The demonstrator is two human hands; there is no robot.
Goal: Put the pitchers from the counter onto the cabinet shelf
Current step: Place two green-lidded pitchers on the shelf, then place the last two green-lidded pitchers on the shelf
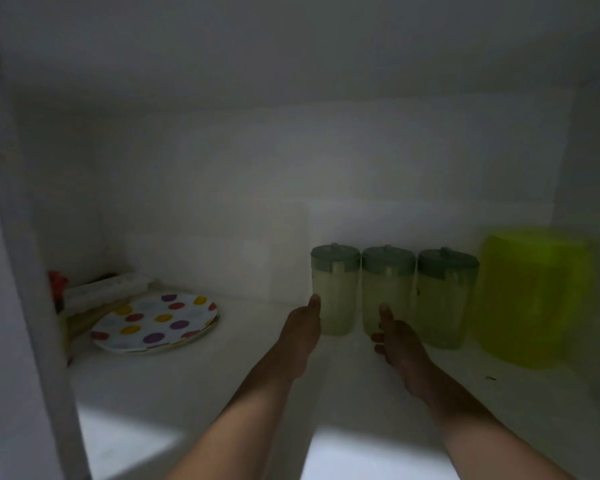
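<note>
Three clear pitchers with grey-green lids stand upright in a row on the white cabinet shelf [194, 382]. They are the left pitcher [338, 299], the middle pitcher [394, 289] and the right pitcher [445, 303]. My left hand [300, 330] is pressed to the left pitcher's lower left side, thumb up along its wall; its fingers are hidden. My right hand [394, 337] is low in front of the middle pitcher. Its thumb points up over that pitcher's front, and its fingers curl loosely toward the gap between the left and middle pitchers. The light is dim.
A yellow-green translucent container [530, 299] stands right of the pitchers, almost touching the right one. A polka-dot plate [156, 322] lies at the shelf's left, with white and red items [94, 292] behind it. The cabinet frame [32, 306] runs down the left edge.
</note>
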